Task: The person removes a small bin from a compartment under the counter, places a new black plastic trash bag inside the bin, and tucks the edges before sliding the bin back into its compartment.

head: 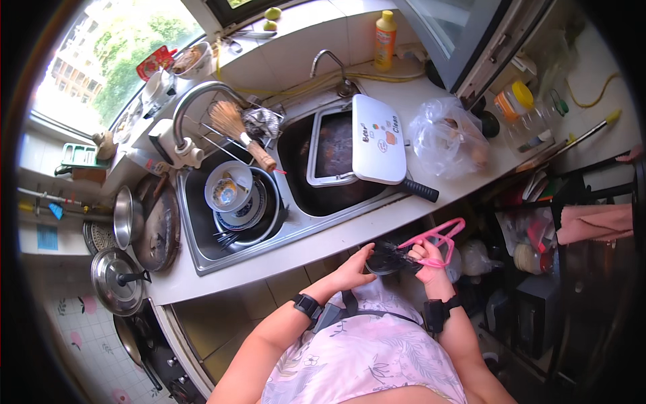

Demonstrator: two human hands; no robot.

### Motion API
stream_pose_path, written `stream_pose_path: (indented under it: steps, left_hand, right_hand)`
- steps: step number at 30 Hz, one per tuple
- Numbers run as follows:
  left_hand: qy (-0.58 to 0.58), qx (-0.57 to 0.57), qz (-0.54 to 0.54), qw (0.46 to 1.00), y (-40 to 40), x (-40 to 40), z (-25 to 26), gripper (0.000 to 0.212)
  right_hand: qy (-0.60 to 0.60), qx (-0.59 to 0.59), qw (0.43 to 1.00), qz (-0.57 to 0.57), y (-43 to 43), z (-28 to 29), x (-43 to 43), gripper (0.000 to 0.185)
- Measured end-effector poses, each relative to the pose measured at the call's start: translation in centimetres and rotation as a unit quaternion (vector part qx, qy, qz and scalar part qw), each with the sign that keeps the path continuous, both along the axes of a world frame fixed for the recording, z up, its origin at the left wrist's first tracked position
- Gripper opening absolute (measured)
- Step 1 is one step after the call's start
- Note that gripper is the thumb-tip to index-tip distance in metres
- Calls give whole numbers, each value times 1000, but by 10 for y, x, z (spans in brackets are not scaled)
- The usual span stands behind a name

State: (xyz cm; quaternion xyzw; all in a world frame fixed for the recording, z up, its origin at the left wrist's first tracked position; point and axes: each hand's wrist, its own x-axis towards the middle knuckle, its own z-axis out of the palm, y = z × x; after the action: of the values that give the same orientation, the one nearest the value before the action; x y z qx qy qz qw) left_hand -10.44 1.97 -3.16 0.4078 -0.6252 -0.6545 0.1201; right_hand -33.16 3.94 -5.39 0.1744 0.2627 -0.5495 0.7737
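My right hand [425,257] is closed on a pink plastic loop handle [440,240], with a tangle of dark bristles or fibres [393,255] beside its fingers; what exactly this is I cannot tell. To the left of the dark tangle, my left hand [357,267] has its fingers apart and holds nothing visible. Beyond both hands, the double sink has a stack of bowls and plates [229,188] in a round metal basin at left. Over the right bowl lies an open rectangular appliance with a white lid [379,139] and a black handle [421,191].
A straw brush [234,123] with a wooden handle rests by the curved faucet [176,113]. A clear plastic bag [446,139] and a yellow bottle [385,40] stand on the counter. At left are a pan lid [117,283] and stove [156,348]; a dark rack [595,192] stands at right.
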Motion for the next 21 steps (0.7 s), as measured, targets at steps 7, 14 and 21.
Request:
stream_pose_path:
  steps: [7, 14, 21]
  left_hand:
    - [-81, -152, -74, 982, 6, -37, -20, 108]
    - [3, -221, -47, 974, 4, -72, -49, 70]
    - [20, -105, 46, 993, 0, -61, -45, 27]
  right_hand:
    - [172, -101, 974, 112, 3, 60, 32, 18]
    - [512, -227, 782, 275, 21, 71, 62, 15]
    - [705, -388, 556, 208, 24, 99, 7, 41]
